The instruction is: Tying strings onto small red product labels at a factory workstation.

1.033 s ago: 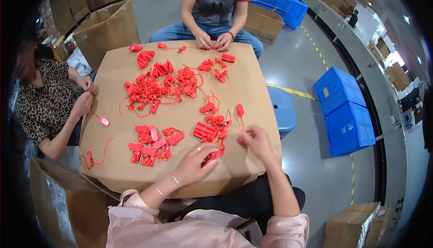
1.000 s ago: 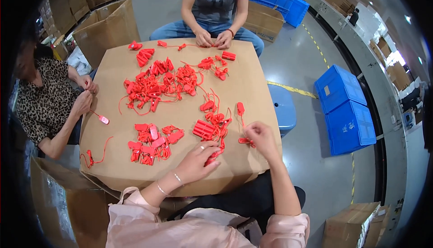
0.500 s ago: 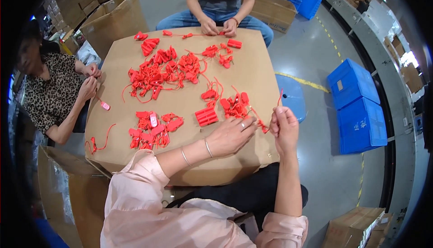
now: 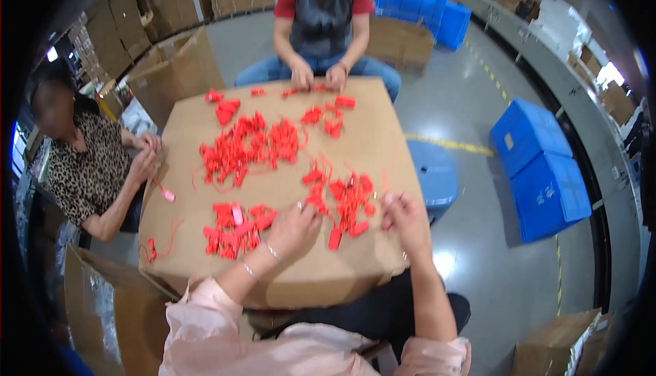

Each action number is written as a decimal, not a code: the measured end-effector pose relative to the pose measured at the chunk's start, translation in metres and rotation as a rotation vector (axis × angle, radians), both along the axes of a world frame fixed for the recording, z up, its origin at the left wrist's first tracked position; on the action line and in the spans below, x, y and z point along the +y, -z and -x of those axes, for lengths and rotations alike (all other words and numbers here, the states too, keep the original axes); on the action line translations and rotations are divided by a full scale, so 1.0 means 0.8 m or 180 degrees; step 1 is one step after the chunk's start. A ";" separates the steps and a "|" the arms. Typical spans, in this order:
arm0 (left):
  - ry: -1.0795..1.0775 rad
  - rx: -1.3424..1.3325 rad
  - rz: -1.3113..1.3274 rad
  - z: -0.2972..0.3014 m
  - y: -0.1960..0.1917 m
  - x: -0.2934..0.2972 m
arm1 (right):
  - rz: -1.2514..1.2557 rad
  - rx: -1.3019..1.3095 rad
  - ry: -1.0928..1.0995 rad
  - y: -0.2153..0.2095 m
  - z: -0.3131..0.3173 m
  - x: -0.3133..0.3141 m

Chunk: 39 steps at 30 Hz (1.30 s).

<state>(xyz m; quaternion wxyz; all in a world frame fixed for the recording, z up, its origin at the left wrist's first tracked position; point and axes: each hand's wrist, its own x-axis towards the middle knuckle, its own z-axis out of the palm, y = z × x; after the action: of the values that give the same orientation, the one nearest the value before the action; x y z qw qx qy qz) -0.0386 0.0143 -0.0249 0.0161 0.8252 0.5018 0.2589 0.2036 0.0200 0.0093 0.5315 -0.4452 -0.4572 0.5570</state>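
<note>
My right hand [image 4: 404, 220] is closed in a pinch at the table's right side, with a thin red cord [image 4: 384, 180] standing up from its fingertips, blurred. Just left of it lies a heap of red plastic pieces with cords [image 4: 352, 202]. My left hand [image 4: 297, 229] bends over the left edge of that heap, fingers together. Its fingertips are down among red pieces [image 4: 316, 199], and what they grip is hidden. A smaller pile of red corded pieces [image 4: 236, 232], one with a pale face, lies left of my left hand.
The cardboard-topped table [image 4: 184, 239] carries a large red heap [image 4: 249, 143] in its middle. A person sits across [image 4: 322, 27] and another at the left [image 4: 89, 157], both handling red pieces. A blue stool [image 4: 437, 178] stands right, with blue crates [image 4: 547, 178] beyond.
My left hand has moved left from the heap, over where a ribbed red block lay. My right hand has come down and inward with the cord. The whole view has shifted.
</note>
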 end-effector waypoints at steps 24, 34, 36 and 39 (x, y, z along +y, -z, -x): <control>0.0023 -0.0159 -0.0034 0.024 0.005 0.016 | -0.0802 0.0451 0.0939 -0.034 -0.019 -0.009; 0.0156 -0.3660 0.2951 0.019 -0.017 -0.011 | -0.1055 -0.1064 0.0235 -0.024 0.033 -0.039; 0.0210 -0.3637 0.3270 0.019 -0.017 -0.015 | -0.1112 -0.1506 0.0043 -0.011 0.047 -0.043; 0.0237 -0.3484 0.3346 0.016 -0.024 -0.022 | -0.1295 -0.2164 0.0054 0.000 0.062 -0.050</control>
<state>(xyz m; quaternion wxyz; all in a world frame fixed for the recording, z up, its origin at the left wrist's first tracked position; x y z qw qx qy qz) -0.0518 -0.0030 -0.0055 0.6625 0.4791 0.4514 0.3574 0.1538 -0.0200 0.0094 0.4318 -0.4936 -0.7044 0.2715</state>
